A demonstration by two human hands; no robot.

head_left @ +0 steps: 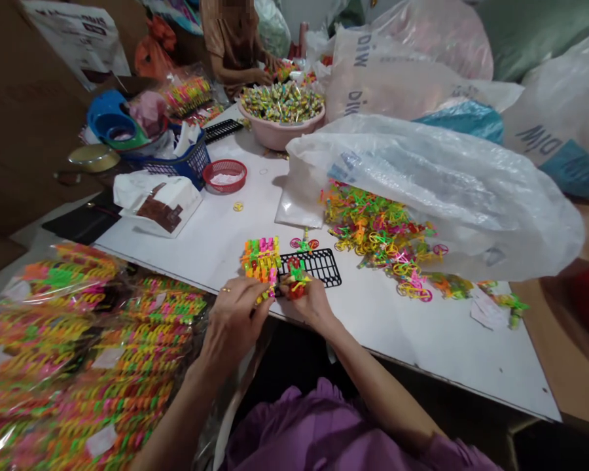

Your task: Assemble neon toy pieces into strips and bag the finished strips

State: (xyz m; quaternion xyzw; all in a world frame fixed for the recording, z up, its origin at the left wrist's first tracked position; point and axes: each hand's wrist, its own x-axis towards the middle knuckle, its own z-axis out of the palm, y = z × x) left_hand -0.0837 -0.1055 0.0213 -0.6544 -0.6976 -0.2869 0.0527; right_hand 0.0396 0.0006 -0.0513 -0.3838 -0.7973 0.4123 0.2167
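My left hand (233, 314) is closed in a pinch on a row of small coloured plastic toys (261, 260) standing on a black plastic rack (318, 265) at the near edge of the white table (422, 327). My right hand (310, 297) is closed on a small green and red toy piece (297, 280) right next to the rack. A heap of loose coloured toy bicycles (380, 232) spills from a big clear plastic bag (436, 190) just right of the rack.
Packed bags of coloured toys (78, 353) lie at my left. A pink basin of toys (281, 108), a red basket (224, 175), a blue basket (177, 160) and another black rack (223, 129) stand farther back. Another person (235, 39) works at the far end.
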